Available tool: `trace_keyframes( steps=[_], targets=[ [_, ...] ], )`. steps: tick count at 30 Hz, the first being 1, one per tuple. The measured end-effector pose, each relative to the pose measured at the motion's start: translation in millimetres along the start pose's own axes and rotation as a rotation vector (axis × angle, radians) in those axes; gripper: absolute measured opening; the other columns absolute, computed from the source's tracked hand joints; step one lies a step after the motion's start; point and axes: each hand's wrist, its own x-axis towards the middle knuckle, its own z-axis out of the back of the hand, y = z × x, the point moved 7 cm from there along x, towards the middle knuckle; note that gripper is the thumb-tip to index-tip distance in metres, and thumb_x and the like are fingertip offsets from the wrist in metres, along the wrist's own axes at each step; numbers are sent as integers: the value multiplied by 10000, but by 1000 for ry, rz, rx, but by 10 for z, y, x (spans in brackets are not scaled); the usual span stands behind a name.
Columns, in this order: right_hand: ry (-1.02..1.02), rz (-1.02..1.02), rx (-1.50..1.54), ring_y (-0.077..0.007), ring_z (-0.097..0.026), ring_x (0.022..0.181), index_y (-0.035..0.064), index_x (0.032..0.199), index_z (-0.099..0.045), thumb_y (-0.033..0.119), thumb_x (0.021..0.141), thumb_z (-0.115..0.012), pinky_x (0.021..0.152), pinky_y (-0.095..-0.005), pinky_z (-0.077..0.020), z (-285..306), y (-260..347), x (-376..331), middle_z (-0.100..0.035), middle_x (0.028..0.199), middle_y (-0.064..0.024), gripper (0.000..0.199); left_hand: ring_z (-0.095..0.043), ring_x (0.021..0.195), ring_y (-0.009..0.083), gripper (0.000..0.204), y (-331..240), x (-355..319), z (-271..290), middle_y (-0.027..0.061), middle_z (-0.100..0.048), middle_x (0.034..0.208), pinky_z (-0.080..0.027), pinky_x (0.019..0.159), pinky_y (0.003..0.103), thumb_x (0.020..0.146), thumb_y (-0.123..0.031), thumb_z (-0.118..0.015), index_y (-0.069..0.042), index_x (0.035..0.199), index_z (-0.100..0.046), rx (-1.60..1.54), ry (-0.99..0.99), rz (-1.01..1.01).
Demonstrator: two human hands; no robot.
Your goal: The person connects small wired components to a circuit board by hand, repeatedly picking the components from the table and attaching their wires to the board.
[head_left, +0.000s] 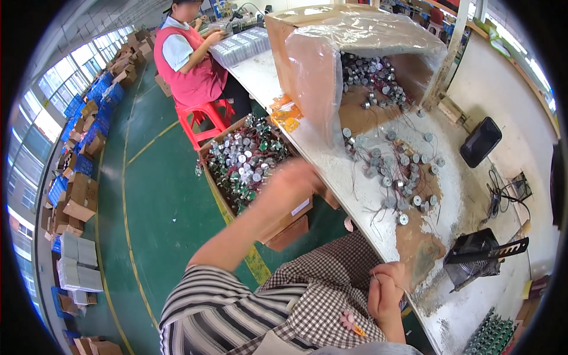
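Note:
My left hand [296, 178] is smeared by motion at the table's edge, over the near side of a cardboard box; its fingers cannot be made out. That box [283, 228] is heaped with small round silver motors [245, 160] that have green boards and wires on them. Close to my apron, my right hand [387, 291] is closed in a pinch at the table's front edge. A thin wire [374, 276] seems to come out of its fingers. Beyond it, loose silver motors [403, 219] with dark red wires lie spread on the table.
A large carton [284, 56] lined with clear plastic lies on its side on the white table [331, 157], spilling motors. At right are a black tray [481, 142], a small fan [473, 260] and green boards [491, 334]. A co-worker [189, 71] sits on a red stool [204, 121].

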Motion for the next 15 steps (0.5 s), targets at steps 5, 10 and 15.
trace_keyframes(
  steps=[5, 10, 15],
  targets=[
    [52, -27, -98, -276, -508, 679, 19, 791, -549, -8, 681, -646, 647, -392, -357, 69, 25, -38, -569, 801, -113, 149, -557, 699, 303, 214, -98, -495, -1678, 144, -561, 811, -432, 589, 379, 864, -206, -602, 0, 830, -559, 474, 732, -540],
    [-57, -84, -100, -274, -500, 609, 19, 809, -559, 17, 706, -642, 637, -394, -356, 256, 3, -189, -576, 747, -102, 133, -513, 544, 257, 270, -11, -460, -1961, 133, -513, 609, -376, 514, 362, 842, -152, -600, 21, 650, -524, 201, 882, -183],
    [-140, -61, -161, -267, -511, 608, 16, 801, -570, -26, 653, -632, 576, -378, -367, 567, -70, -500, -586, 761, -103, 166, -593, 645, 290, 189, -285, 205, -1893, 136, -618, 705, -459, 602, 378, 796, -182, -619, -5, 733, -616, 409, 620, -402]
  ],
)
